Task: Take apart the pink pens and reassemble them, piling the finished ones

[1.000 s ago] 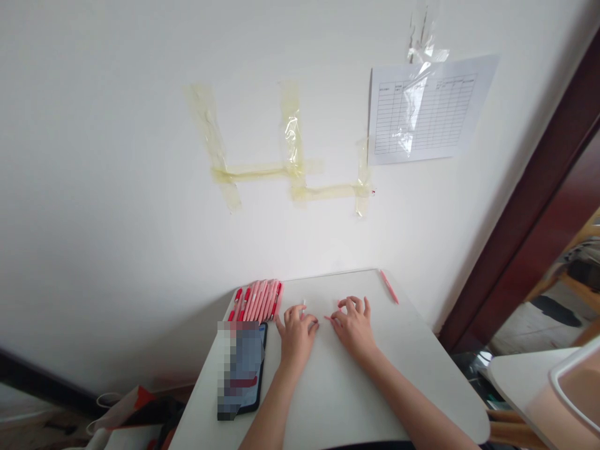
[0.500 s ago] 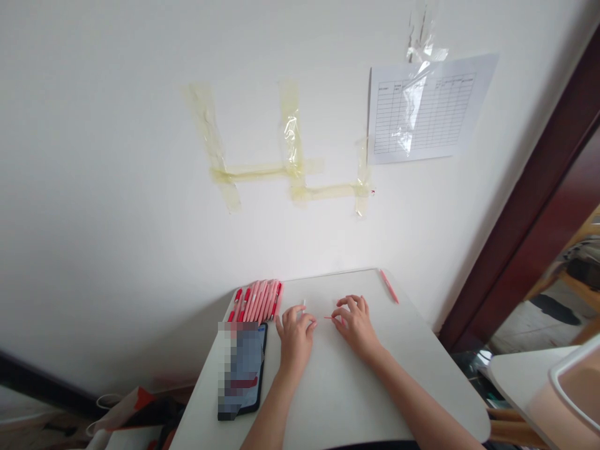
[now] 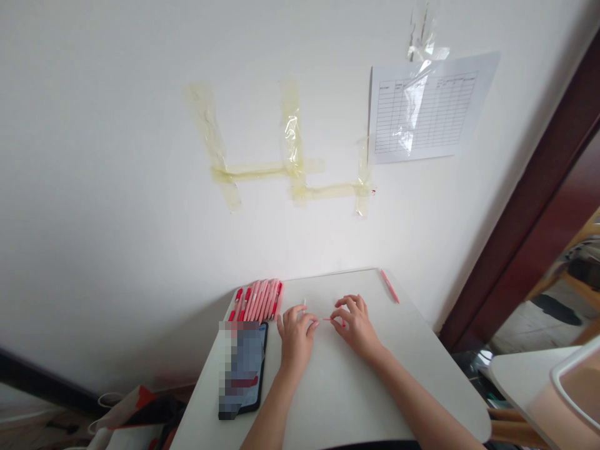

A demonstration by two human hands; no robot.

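Note:
My left hand point(image 3: 296, 331) is over the table with thumb and fingers curled into a pinch; what sits between the fingertips is too small to make out. A short whitish piece point(image 3: 304, 302) shows just behind its fingers. My right hand point(image 3: 355, 322) pinches a thin pink stick point(image 3: 327, 319), like a pen refill, that points left toward the left fingertips. A pinkish-red bit also shows under the right fingers, mostly hidden by them.
A row of pink and red pens point(image 3: 260, 300) lies at the table's back left, with a phone point(image 3: 255, 369) in front. One pink pen point(image 3: 389, 286) rests near the back right edge. The white table point(image 3: 347, 400) meets a wall bearing tape and a printed sheet point(image 3: 429, 109).
The thin stick in my right hand has come slightly closer to my left fingertips. Both hands otherwise keep nearly the same place and pose.

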